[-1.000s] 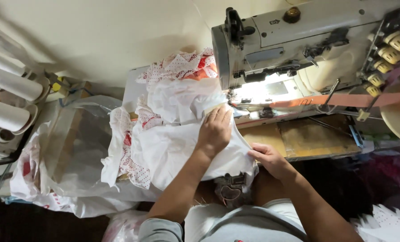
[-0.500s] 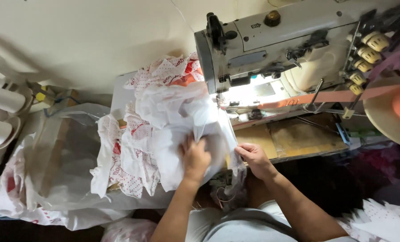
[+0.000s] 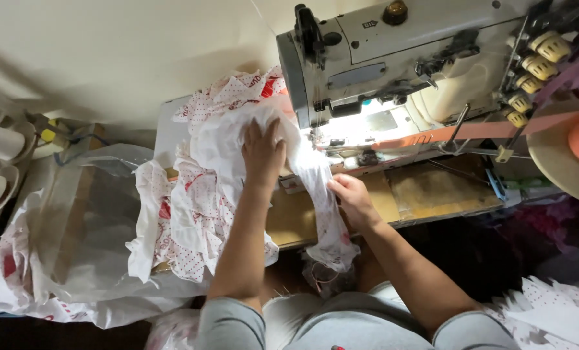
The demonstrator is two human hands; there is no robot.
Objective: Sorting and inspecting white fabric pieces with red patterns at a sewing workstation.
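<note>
Fabric is what both my hands are on: the white cloth strip point(image 3: 315, 188) runs lengthwise from the sewing machine point(image 3: 400, 58) toward my lap, my left hand point(image 3: 262, 150) spread flat on its far end, my right hand point(image 3: 349, 198) pinching its near edge.

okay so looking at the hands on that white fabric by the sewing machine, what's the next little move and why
Probably slide the white fabric rightward under the sewing machine head. The left hand lies flat on it beside the lit needle area; the right hand pinches its hanging edge.
</note>
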